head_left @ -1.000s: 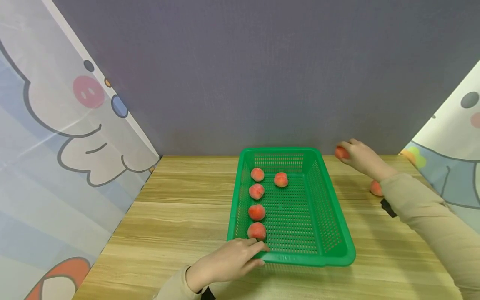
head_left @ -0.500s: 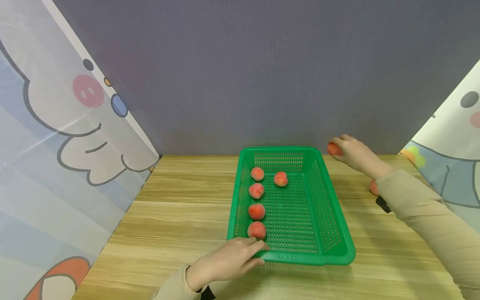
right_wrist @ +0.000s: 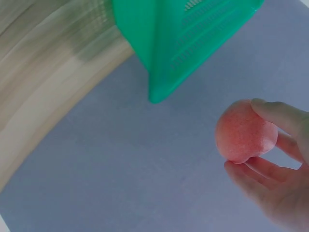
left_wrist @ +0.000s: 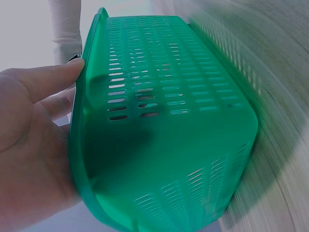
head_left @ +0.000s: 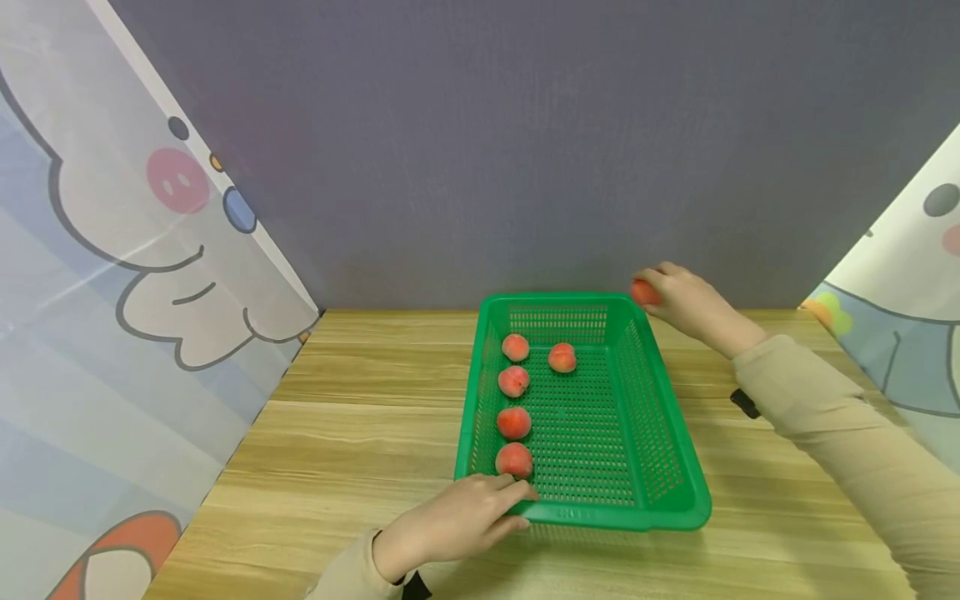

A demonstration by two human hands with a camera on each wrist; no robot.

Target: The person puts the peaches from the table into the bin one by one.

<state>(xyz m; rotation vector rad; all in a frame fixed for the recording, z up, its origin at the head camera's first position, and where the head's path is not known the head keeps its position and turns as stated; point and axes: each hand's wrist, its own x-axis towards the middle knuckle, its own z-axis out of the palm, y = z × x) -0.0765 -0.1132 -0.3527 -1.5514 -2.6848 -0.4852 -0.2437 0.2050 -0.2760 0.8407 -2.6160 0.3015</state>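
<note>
A green plastic basket [head_left: 600, 517] with slotted walls stands on the table. My left hand [head_left: 456, 522] grips its near rim at the left, the thumb [left_wrist: 60, 75] on the outer side and the fingers over the edge. Inside lie several peaches: a column along the left wall, with its nearest peach [head_left: 513, 460] by my left fingertips, and one peach [head_left: 562, 358] to the right of the column's far end. My right hand [head_left: 693, 307] holds another peach [right_wrist: 244, 133] between thumb and fingers, raised near the basket's far right corner.
The wooden table [head_left: 360, 433] extends left and right of the basket. A grey wall [head_left: 480, 150] rises behind it. Cartoon-printed sheets [head_left: 150, 317] flank both sides. My right sleeve [head_left: 825, 425] crosses over the table's right part.
My right hand has moved left with the peach, from beside the basket to its far right corner. A peach lying on the table at the right is now hidden behind the sleeve. My left hand stays put.
</note>
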